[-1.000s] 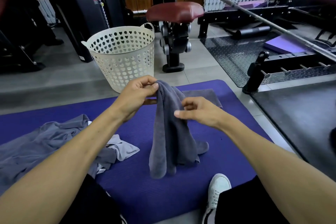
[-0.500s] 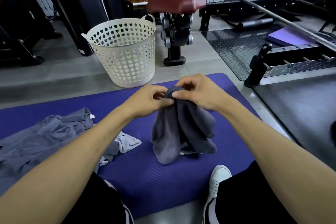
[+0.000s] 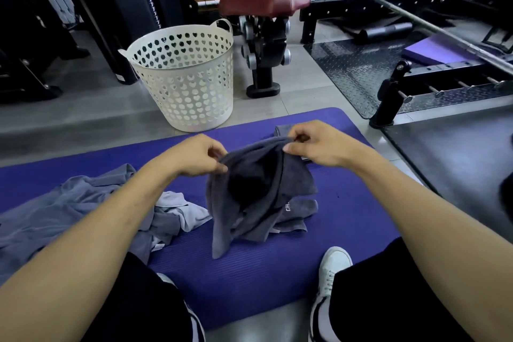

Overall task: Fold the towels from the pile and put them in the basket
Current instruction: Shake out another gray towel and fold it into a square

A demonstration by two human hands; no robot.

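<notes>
both hands pinch the top edge of a dark grey towel [image 3: 258,191] above the purple mat [image 3: 277,272], the left hand [image 3: 198,157] at its 10 o'clock corner and the right hand [image 3: 313,144] at 1 o'clock, the two held apart with the edge sagging between them. the towel's lower part bunches on the mat (small white lettering shows on one fold). the pile [image 3: 69,211] of lighter grey cloth lies at 9 o'clock of the towel. the white basket [image 3: 183,80] stands on the floor at 11 o'clock, just beyond the mat. a folded grey cloth [image 3: 281,130] lies behind the right hand.
</notes>
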